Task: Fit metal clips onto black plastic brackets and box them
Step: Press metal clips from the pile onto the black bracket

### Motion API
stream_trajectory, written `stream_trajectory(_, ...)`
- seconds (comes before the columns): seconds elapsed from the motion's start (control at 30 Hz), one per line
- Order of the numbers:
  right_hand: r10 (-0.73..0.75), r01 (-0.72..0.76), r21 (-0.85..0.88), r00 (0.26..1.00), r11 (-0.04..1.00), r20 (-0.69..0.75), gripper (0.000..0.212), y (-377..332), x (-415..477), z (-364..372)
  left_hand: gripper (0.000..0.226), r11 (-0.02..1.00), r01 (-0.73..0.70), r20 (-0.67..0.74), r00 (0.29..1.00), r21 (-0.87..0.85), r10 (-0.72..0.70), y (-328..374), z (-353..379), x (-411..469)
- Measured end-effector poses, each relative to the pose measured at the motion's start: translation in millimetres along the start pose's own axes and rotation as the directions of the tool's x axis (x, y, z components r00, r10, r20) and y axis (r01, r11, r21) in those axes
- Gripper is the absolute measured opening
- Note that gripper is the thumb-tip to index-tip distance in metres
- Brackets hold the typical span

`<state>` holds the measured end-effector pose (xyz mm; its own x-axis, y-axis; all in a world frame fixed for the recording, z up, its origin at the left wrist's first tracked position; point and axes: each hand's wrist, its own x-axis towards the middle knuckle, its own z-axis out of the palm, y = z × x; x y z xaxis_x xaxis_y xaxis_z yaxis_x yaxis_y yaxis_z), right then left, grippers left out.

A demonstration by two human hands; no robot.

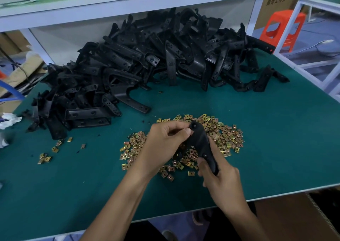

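bracket (201, 139) lower end: hidden in right hand (220, 183) | cardboard box (294, 220): cropped

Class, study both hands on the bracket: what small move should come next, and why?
Probably the left hand pushes a clip onto the far end of the bracket: its thumb pinches there, the right hand grips the near end, above the clip pile.

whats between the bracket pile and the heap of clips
Head view: mostly bare green mat separates the bracket pile from the clip heap, with only a few tiny black specks on it.
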<state>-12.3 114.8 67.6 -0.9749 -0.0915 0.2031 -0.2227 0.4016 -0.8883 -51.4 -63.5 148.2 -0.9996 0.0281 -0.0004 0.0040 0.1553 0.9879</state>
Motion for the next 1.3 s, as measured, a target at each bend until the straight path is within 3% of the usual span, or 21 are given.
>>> stream_trajectory(0.1,-0.005,0.005,0.019,1.0,1.0,-0.022,0.064,1.4,0.1,-0.2,0.028,0.999,-0.044,0.019,0.999,-0.014,0.044,-2.5,9.8,-7.6)
stream_trajectory(0.17,-0.007,0.008,0.031,1.0,0.999,-0.026,0.065,2.3,0.0,-0.6,0.037,0.995,-0.053,-0.06,0.996,0.078,0.058,-6.5,18.4,-11.1)
stream_trajectory(0.27,-0.014,0.014,0.029,1.0,0.999,-0.028,0.063,2.3,-0.2,-0.4,0.029,0.99,-0.039,-0.235,0.969,0.135,0.07,-10.4,28.3,-14.2)
stream_trajectory(0.37,0.001,0.0,0.035,1.0,0.999,-0.02,0.063,1.8,-0.6,-0.1,0.02,0.971,-0.079,-0.273,0.952,0.227,0.141,-9.2,30.1,-16.6)
stream_trajectory(0.47,0.024,-0.023,0.071,1.0,0.997,-0.011,0.06,1.9,-0.7,0.2,0.02,0.956,-0.091,-0.265,0.949,0.28,0.168,-6.4,30.0,-18.3)
stream_trajectory(0.57,0.059,-0.056,0.144,0.998,0.988,-0.017,0.043,0.6,-0.9,-0.3,0.027,0.937,-0.12,-0.18,0.966,0.328,0.187,-3.1,29.0,-18.2)
stream_trajectory(0.63,0.114,-0.105,0.253,0.993,0.962,-0.024,0.028,-0.4,0.2,-2.9,0.041,0.91,-0.157,-0.084,0.975,0.383,0.204,-2.2,27.4,-18.4)
stream_trajectory(0.7,0.158,-0.132,0.376,0.987,0.917,-0.039,0.019,-1.0,1.9,-7.0,0.045,0.903,-0.17,-0.079,0.973,0.395,0.217,-3.8,26.7,-19.9)
stream_trajectory(0.87,0.183,-0.154,0.474,0.983,0.867,-0.016,0.015,-3.1,3.4,-10.6,0.026,0.909,-0.152,-0.181,0.955,0.387,0.237,-9.6,29.2,-20.7)
stream_trajectory(1.03,0.208,-0.175,0.476,0.978,0.862,-0.017,0.013,-7.4,4.1,-11.2,0.025,0.887,-0.193,-0.129,0.954,0.418,0.269,-5.9,32.9,-19.3)
stream_trajectory(1.17,0.234,-0.206,0.495,0.972,0.844,0.005,0.025,-13.2,2.5,-12.1,0.023,0.876,-0.218,-0.115,0.949,0.43,0.293,-2.2,38.1,-19.4)
stream_trajectory(1.3,0.296,-0.25,0.575,0.955,0.779,0.014,0.021,-13.2,-16.3,-25.0,0.026,0.832,-0.325,0.04,0.938,0.451,0.344,4.7,50.7,-19.7)
